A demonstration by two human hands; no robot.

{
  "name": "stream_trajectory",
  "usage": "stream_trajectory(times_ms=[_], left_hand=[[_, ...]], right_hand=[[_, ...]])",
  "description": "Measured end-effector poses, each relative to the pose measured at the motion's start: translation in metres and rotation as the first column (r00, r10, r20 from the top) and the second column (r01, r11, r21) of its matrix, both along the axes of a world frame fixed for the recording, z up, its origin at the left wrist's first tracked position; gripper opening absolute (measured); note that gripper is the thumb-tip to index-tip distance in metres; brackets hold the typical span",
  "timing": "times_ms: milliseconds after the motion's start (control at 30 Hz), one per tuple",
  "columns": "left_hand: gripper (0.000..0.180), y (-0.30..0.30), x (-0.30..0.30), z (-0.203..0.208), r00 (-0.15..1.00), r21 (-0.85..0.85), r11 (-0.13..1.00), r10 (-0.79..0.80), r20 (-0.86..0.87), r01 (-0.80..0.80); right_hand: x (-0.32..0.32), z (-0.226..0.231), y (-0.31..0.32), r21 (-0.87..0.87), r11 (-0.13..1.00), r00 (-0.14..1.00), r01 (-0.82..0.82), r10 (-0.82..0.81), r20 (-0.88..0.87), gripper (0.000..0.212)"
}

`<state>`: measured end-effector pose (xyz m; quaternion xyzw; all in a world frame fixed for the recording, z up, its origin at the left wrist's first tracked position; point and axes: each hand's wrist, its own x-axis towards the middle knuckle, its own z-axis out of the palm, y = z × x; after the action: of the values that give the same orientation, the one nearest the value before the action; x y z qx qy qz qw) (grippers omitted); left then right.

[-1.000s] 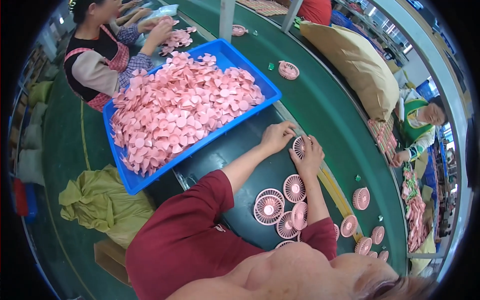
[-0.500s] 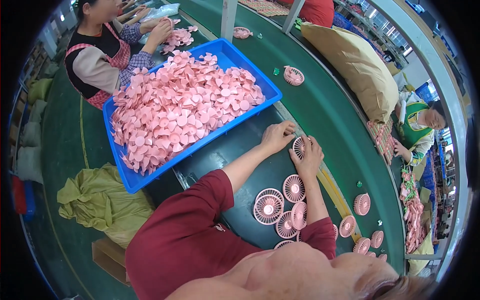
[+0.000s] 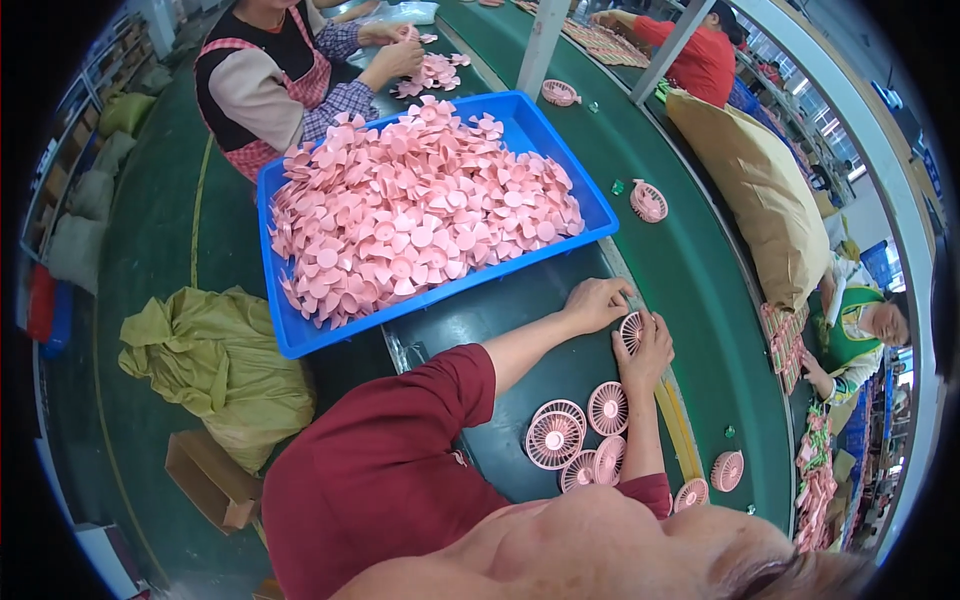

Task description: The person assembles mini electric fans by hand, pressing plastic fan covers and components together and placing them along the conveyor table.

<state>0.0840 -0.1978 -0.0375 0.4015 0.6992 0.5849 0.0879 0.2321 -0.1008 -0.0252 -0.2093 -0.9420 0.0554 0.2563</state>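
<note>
My right hand (image 3: 645,355) is closed around a round pink fan cage (image 3: 631,332) with radial slats, held upright at the belt's near edge. Just above the cage, the fingers of my left hand (image 3: 597,304) are bent together in a pinch; whatever is between them is too small or hidden to make out. More pink fan cages lie near my right forearm, among them one with a pale hub (image 3: 553,440) and another by the wrist (image 3: 608,408). Beyond my left forearm stands a blue tray (image 3: 450,285) heaped with pink fan blades (image 3: 420,215).
A green conveyor belt (image 3: 690,290) runs past on the right, carrying a few pink cages (image 3: 649,202) and small green pieces. A co-worker (image 3: 270,90) handles pink parts at upper left. Across the belt are a large brown sack (image 3: 755,200) and another person (image 3: 855,325).
The view has swung, so the tray, co-workers and my hands appear further right. Both hands stay at the same cage, with little visible change in grip.
</note>
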Motion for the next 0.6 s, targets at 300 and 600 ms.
stream_trajectory(times_ms=[300, 600], left_hand=[[0.028, -0.004, 0.001, 0.000, 0.998, 0.017, 1.000, -0.015, 0.054, 0.015], [0.025, 0.001, -0.007, -0.004, 0.997, -0.018, 0.997, 0.072, 0.011, -0.071]], right_hand=[[-0.001, -0.001, -0.002, 0.018, 1.000, 0.998, 0.019, -0.020, 0.056, 0.065], [-0.011, -0.005, 0.001, 0.061, 0.998, 1.000, -0.008, 0.007, 0.011, 0.066]])
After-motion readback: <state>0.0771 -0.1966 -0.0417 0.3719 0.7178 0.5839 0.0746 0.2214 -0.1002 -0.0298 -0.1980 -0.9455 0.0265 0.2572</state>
